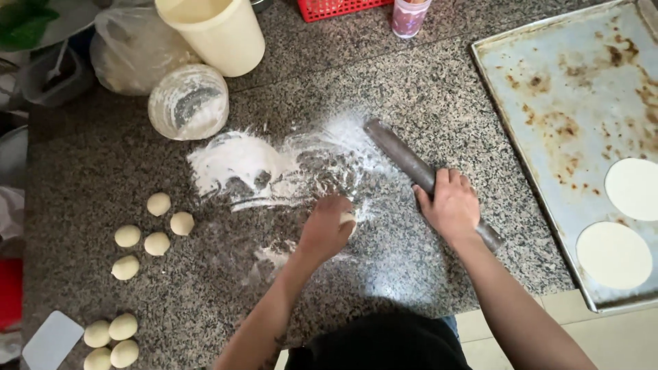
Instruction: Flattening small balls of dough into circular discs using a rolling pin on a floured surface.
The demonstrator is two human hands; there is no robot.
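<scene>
Pressing a soft, easily dented dough ball (pixel 347 220) into the flour (pixel 240 161) just left of the rolling pin (pixel 411 166), the left hand (pixel 325 228) cups it closed while the right hand (pixel 450 205) clamps that stiff, heavy pin mid-length.

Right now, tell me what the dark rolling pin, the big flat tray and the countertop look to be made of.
Dark cylindrical rolling pin: smooth and matte grey-brown, likely wood or metal; unclear which. Large rectangular baking tray: thin sheet metal, dull grey with rust-brown stains and a raised rim. Speckled grey countertop: polished granite-like stone, judging by its black-and-white flecks and sheen.
</scene>
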